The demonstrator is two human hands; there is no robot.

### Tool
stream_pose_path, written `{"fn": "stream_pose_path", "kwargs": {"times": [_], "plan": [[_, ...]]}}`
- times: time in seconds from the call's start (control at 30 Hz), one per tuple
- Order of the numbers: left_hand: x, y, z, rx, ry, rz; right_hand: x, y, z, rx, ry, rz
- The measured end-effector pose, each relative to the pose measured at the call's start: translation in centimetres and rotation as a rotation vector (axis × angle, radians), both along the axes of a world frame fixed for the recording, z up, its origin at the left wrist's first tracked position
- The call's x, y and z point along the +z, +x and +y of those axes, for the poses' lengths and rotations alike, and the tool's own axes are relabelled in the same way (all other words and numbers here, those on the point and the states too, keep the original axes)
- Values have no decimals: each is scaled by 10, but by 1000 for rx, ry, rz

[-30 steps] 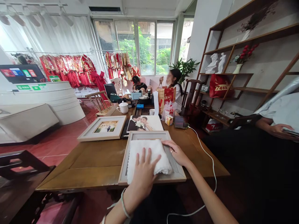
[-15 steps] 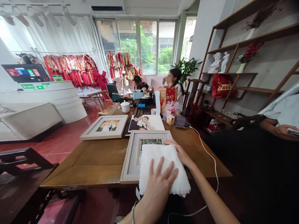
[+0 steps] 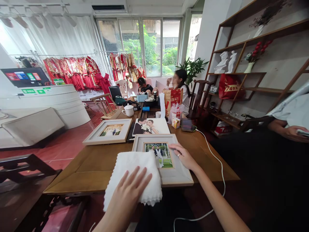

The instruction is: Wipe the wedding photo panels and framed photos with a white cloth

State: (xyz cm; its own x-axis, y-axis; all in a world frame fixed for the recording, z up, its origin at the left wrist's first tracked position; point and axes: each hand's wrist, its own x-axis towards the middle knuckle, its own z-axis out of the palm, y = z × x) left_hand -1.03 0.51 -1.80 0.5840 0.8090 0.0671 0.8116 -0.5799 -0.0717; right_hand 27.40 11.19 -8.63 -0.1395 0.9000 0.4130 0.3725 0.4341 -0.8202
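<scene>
A picture frame point(image 3: 182, 175) with a pale border lies on the table in front of me. Its photo point(image 3: 161, 154) shows two people in front of greenery. A white cloth point(image 3: 135, 161) with a scalloped edge covers the frame's lower left part and hangs past the table edge. My left hand point(image 3: 131, 187) presses flat on this cloth, fingers stretched out. Across the frame's right side rests my right hand point(image 3: 184, 156), wearing a ring, its fingers extended to the photo's upper right corner.
Behind lie another framed photo point(image 3: 90, 139) and a photo panel point(image 3: 156, 126). A white lidded cup point(image 3: 129, 110), a small box point(image 3: 175, 122) and a phone point(image 3: 188, 126) with a white cable point(image 3: 218, 158) stand beyond. One person point(image 3: 182, 83) sits behind the table; another point(image 3: 292, 112) is at right.
My left hand has slid the cloth leftward across the frame, uncovering the photo and the frame's right part. My right hand remains at the frame's right side.
</scene>
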Motion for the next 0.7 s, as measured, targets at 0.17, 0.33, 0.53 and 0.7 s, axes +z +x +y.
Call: {"fn": "stream_pose_path", "kwargs": {"times": [0.17, 0.33, 0.53, 0.7], "plan": [[6, 3, 34, 52, -79, 0, 1, 0, 0, 2, -17, -1], [7, 7, 95, 68, -25, -110, 2, 0, -1, -2, -8, -18], [9, 36, 149, 70, -13, -132, 1, 2, 0, 21, -10, -5], [6, 78, 151, -85, -70, -89, 1, 1, 1, 2, 12, -22]]}}
